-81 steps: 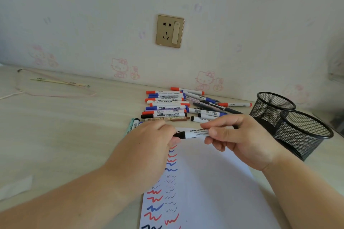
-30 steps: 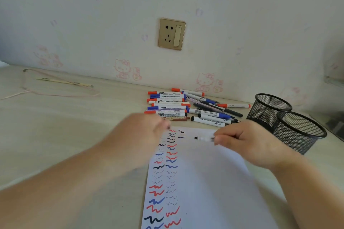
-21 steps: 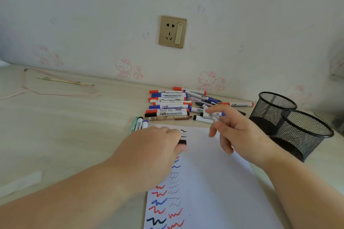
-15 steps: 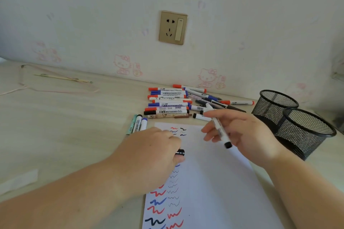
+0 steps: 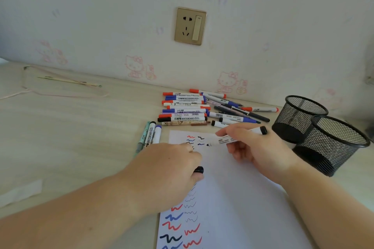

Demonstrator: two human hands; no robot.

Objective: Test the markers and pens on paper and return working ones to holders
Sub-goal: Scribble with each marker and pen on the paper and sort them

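Note:
My right hand (image 5: 257,147) grips an uncapped black whiteboard marker (image 5: 226,140), its tip pointing left just above the top of the white paper (image 5: 232,198). My left hand (image 5: 168,170) rests on the paper's left side and holds the marker's black cap (image 5: 198,170) in its curled fingers. The paper carries columns of red, blue and black squiggles (image 5: 180,222). A pile of red, blue and black markers and pens (image 5: 194,108) lies beyond the paper. Two black mesh holders (image 5: 298,117) (image 5: 334,143) stand at the right; nothing shows above their rims.
Three pens (image 5: 150,134) lie side by side left of the paper. A thin stick (image 5: 68,81) and a pink cord (image 5: 60,95) lie at the far left by the wall. A white paper scrap (image 5: 20,193) sits near the left front edge.
My right hand has turned the marker round, so its tip points left at the paper's top and its butt end points right. My left hand stays on the paper with the cap.

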